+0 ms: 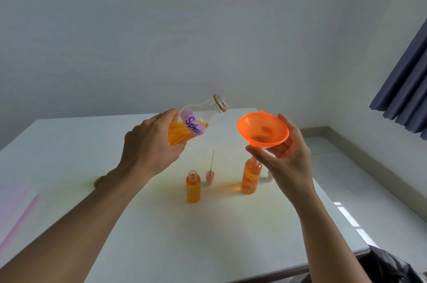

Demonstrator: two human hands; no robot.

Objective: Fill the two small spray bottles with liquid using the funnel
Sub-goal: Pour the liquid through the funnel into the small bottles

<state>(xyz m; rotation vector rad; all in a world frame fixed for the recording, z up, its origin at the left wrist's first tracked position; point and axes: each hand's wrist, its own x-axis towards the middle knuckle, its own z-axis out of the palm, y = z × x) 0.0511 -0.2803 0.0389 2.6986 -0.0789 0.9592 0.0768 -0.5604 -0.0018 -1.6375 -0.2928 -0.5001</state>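
Observation:
My left hand grips a clear supply bottle with a pink label, tilted with its open mouth pointing up and right, orange liquid low inside. My right hand holds the orange funnel, whose spout sits in the neck of the right small bottle, which is full of orange liquid. The left small bottle stands uncapped and nearly full on the white table. A pink spray cap with its dip tube stands between the two bottles.
An orange bottle cap lies by my left forearm. A white object shows behind my right wrist. Pink-edged paper lies at the table's left edge. The table's right edge drops to a tiled floor; a dark curtain hangs at right.

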